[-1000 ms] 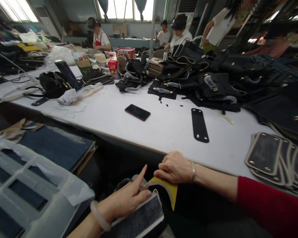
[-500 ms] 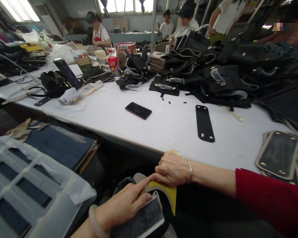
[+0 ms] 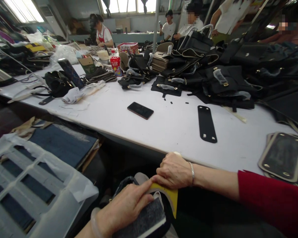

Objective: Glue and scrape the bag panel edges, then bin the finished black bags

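Note:
At the bottom centre, on my lap, lies a dark bag-like piece with a grey panel (image 3: 147,219) edged in white. A curved yellow sheet (image 3: 173,195) sits against its far end. Across them rests my left hand (image 3: 126,205), index finger stretched to the yellow sheet and thumb apart on the grey panel; its other fingers are hidden. My right hand (image 3: 172,171) is closed in a fist above the yellow sheet, touching the left fingertip. A pale end (image 3: 176,153) pokes out above this fist; what it belongs to is hidden.
The white table (image 3: 164,132) edge runs just beyond my hands. On it lie a phone (image 3: 140,110), a black strip with rounded ends (image 3: 207,124), framed panels (image 3: 283,155) and piled black bags (image 3: 218,79). A translucent plastic crate (image 3: 42,185) stands left. Several people are behind.
The whole view has shifted slightly, so things appear a little further right. Both hands keep nearly the same pose on the dark piece and yellow sheet.

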Demonstrator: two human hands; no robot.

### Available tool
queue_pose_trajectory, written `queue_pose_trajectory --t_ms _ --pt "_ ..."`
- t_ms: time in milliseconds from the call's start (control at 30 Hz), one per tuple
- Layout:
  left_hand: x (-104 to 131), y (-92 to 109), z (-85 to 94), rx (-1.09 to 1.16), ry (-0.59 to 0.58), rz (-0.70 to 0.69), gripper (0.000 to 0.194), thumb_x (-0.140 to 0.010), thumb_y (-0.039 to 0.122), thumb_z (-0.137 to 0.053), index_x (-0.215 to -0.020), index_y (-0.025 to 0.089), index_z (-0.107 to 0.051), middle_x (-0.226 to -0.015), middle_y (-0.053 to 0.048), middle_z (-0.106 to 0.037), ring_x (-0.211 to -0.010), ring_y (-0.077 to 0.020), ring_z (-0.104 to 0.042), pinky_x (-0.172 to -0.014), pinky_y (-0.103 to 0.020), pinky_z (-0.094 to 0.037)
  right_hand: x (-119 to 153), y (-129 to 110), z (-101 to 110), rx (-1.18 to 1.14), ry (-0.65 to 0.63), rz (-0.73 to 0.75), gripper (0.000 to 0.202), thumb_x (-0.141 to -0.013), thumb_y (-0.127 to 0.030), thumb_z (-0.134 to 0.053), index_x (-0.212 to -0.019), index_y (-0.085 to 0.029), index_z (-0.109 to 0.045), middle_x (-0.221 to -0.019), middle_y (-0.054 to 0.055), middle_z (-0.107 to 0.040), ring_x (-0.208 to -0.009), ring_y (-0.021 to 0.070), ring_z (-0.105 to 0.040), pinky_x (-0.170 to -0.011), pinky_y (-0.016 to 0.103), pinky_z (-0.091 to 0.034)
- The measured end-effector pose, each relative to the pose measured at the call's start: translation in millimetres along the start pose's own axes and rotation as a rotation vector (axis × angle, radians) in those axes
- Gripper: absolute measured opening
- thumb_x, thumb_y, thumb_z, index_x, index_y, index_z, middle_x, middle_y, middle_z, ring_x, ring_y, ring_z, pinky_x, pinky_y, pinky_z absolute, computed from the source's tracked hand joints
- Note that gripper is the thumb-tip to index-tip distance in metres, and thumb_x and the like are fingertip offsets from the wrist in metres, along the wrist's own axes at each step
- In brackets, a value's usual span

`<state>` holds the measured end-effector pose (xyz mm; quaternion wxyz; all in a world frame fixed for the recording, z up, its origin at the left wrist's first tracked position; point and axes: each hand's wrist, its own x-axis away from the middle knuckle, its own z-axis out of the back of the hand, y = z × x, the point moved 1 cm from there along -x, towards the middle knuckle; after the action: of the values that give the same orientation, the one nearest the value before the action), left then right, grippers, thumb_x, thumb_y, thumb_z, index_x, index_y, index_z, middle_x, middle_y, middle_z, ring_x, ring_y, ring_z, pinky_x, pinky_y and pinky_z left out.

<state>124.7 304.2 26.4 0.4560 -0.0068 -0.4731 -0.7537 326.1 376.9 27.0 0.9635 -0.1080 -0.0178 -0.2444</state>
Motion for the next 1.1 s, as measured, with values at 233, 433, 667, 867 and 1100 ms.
queue_pose_trajectory --t_ms 233,433,667,867,1100 --pt "1 2 -0.2 -0.011 0.001 -0.011 0.042 -0.099 0.041 -0.036 -0.139 0.031 -0.044 -0.104 -0.006 -0.071 -0.098 -0.0253 -0.067 -0.081 -0.028 -0.045 5 -6 -7 0.024 -0.005 -0.025 0.058 -0.102 -0.043 -0.027 -0.066 -0.017 -0.065 -0.06 0.008 -0.069 -0.055 0.0191 -0.065 -0.053 0.03 -0.028" --pt "1 5 0.0 -0.027 -0.005 -0.015 0.038 -0.099 0.04 -0.035 -0.134 0.028 -0.048 -0.102 -0.006 -0.071 -0.095 -0.0256 -0.068 -0.078 -0.029 -0.045 9 -15 -9 0.04 -0.036 -0.106 0.056 -0.102 -0.041 -0.026 -0.068 -0.018 -0.065 -0.063 0.008 -0.07 -0.056 0.0203 -0.066 -0.053 0.03 -0.03" --pt "2 3 -3.3 -0.029 0.008 -0.04 0.035 -0.1 0.038 -0.035 -0.13 0.028 -0.05 -0.098 -0.004 -0.071 -0.09 -0.0234 -0.068 -0.076 -0.027 -0.044 8 -21 1 0.035 -0.108 -0.158 0.059 -0.102 -0.041 -0.027 -0.067 -0.016 -0.068 -0.065 0.011 -0.071 -0.058 0.0227 -0.068 -0.051 0.029 -0.031" --pt "1 -1 -5.1 -0.039 0.021 -0.077 0.038 -0.1 0.036 -0.035 -0.136 0.031 -0.045 -0.099 -0.003 -0.071 -0.089 -0.0219 -0.068 -0.074 -0.026 -0.044 13 -26 0 0.018 -0.14 -0.233 0.06 -0.102 -0.041 -0.027 -0.068 -0.016 -0.069 -0.066 0.011 -0.072 -0.06 0.0246 -0.07 -0.051 0.028 -0.034" --pt "1 -3 -8.1 -0.049 0.062 -0.126 0.032 -0.1 0.033 -0.037 -0.13 0.03 -0.049 -0.099 -0.002 -0.07 -0.09 -0.02 -0.067 -0.075 -0.025 -0.042 17 -39 -4 0.013 -0.157 -0.335 0.06 -0.102 -0.04 -0.025 -0.072 -0.017 -0.071 -0.069 0.012 -0.073 -0.064 0.0269 -0.071 -0.056 0.031 -0.041"
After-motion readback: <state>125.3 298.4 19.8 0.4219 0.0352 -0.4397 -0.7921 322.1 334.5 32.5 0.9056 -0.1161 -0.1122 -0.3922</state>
